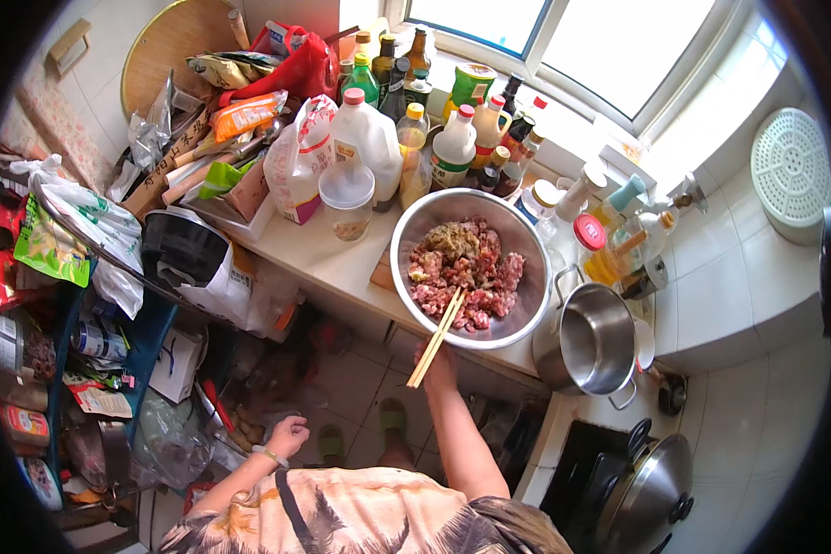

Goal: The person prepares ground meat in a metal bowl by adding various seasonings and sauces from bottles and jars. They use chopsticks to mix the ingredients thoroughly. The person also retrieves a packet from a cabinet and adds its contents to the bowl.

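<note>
A large stainless-steel bowl (524,313) stands at the counter's front edge. Raw minced meat (502,280) fills its middle, with a brownish-yellow mass (450,240) on top. Wooden chopsticks (435,341) lean across the near rim, tips in the meat. My right hand (440,365) is just below that rim, beside and partly under the chopsticks; its fingers are mostly hidden, so its hold is unclear. My left hand (289,436) hangs low, away from the counter, with fingers loosely curled and nothing visible in it.
Bottles and jugs (367,142) crowd the counter behind the bowl. Close on its right stands a deep steel pot (599,339). A lidded pan (654,492) sits on the stove at lower right. To the left is a packed shelf (156,346). A wooden board's corner (381,270) shows beneath the bowl.
</note>
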Tool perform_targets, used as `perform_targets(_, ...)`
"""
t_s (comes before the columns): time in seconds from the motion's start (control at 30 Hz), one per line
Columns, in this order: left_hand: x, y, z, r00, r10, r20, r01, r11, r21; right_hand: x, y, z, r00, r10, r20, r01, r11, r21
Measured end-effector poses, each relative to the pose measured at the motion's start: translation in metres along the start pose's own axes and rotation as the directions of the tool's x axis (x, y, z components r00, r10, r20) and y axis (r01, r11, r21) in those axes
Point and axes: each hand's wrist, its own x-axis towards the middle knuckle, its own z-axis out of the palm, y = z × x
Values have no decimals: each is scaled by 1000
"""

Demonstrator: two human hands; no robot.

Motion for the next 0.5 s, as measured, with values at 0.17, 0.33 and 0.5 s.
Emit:
perform_targets(0.17,-39,-4,-47,998,-19,-65,9,989,-151,66,59,-47,882,-470,19,416,760,-499)
perform_targets(0.33,-50,-58,-91,996,-33,-87,19,988,-152,10,29,3,835,-500,231,366,189,-911)
perform_targets(0.5,-53,-93,-99,999,-2,-40,-3,992,-126,-42,25,62,785,121,607,582,-480,-657)
